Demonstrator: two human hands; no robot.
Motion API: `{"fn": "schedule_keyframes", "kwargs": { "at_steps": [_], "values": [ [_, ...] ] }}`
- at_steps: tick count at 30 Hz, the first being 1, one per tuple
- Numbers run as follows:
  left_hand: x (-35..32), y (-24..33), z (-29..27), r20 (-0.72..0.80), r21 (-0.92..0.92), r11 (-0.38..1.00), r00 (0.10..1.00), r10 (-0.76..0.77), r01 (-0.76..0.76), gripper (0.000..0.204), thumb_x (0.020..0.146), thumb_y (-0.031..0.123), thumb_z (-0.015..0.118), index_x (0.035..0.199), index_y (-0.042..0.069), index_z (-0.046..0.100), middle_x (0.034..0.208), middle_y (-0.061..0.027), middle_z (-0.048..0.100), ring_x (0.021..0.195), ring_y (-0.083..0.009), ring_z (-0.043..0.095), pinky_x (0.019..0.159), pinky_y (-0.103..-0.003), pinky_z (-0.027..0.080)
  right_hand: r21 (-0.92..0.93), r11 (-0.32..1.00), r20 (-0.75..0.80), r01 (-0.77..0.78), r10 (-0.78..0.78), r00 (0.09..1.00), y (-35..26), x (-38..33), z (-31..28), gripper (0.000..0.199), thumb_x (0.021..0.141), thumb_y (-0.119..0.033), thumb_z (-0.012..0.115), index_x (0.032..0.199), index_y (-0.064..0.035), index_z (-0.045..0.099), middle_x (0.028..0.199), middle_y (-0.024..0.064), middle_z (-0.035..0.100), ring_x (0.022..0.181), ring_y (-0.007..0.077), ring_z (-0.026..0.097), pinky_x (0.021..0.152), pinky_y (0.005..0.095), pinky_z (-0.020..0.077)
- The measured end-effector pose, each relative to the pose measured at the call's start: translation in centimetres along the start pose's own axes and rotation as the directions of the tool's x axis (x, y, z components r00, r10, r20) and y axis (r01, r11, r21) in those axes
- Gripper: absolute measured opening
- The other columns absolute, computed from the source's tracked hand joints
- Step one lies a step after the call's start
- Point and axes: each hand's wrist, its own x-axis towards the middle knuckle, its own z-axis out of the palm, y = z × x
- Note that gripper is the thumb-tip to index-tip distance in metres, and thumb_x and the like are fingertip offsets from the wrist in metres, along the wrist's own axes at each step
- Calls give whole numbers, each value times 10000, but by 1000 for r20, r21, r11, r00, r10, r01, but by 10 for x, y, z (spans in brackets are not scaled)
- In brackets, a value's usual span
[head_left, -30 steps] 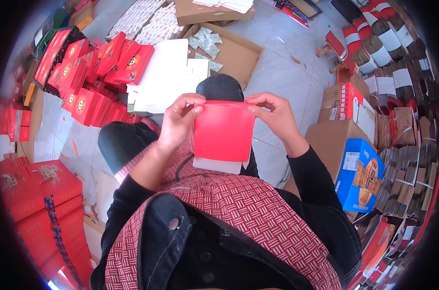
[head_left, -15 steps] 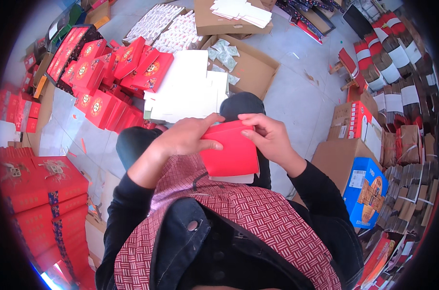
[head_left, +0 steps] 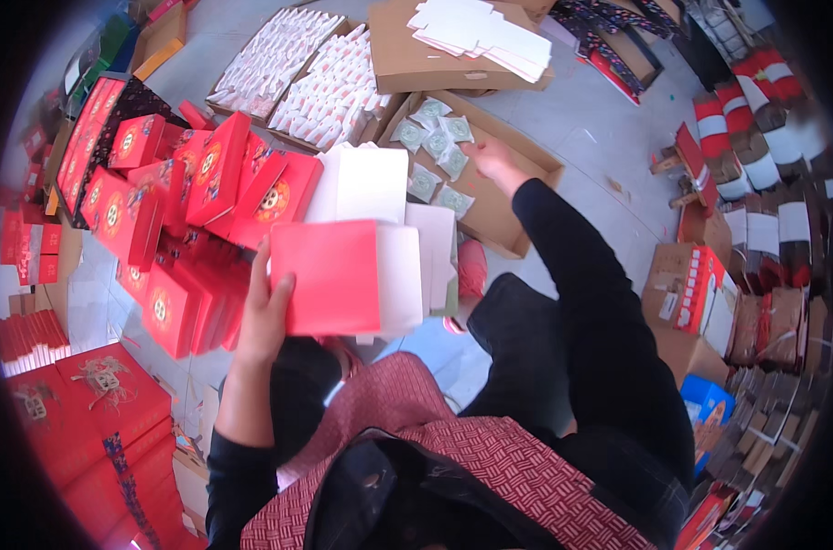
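Observation:
My left hand (head_left: 266, 316) grips a plain red square box (head_left: 329, 280) by its left edge, thumb on the face turned up. The box is held over a pile of white cards (head_left: 371, 183), so part of the pile is hidden. Farther off, my right hand (head_left: 495, 161) reaches into a shallow brown cardboard box (head_left: 499, 220). Its fingers stretch out beside several clear packets with green print (head_left: 453, 158). The fingertips are at the edge of the nearest packet, and whether they touch it is hard to make out.
Red printed gift boxes (head_left: 217, 170) lie heaped at the left. Boxes of small white packets (head_left: 279, 60) stand at the back, beside a carton topped with white cards (head_left: 476, 32). Tall red boxes (head_left: 114, 394) are stacked near left; bundled cardboard (head_left: 765, 367) lines the right.
My right hand has let go of the red box and moved forward to the packets. My left hand has carried the box leftward, over the white cards. The view has shifted.

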Motion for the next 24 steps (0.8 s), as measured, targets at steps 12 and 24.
{"fn": "schedule_keyframes", "kwargs": {
  "at_steps": [12, 24],
  "values": [
    [19, 8, -16, -173, -42, 977, 962, -213, 209, 503, 958, 107, 440, 1425, -1, 285, 1400, -136, 402, 1302, -212, 375, 1081, -332, 288, 20, 981, -30, -192, 192, 981, 117, 147, 115, 280, 759, -140, 652, 967, 46, 638, 918, 218, 666, 835, 341, 673, 660, 447, 568],
    [-10, 32, 2, -363, -357, 902, 926, 107, -244, 472, 982, 131, 432, 1416, 11, 289, 1362, -129, 420, 1254, -194, 414, 1051, -317, 331, 769, 549, 207, 327, -699, 685, -193, -183, -75, 272, 838, -158, 673, 1026, 25, 605, 926, 76, 659, 784, 133, 633, 693, 272, 512]
  ]
}}
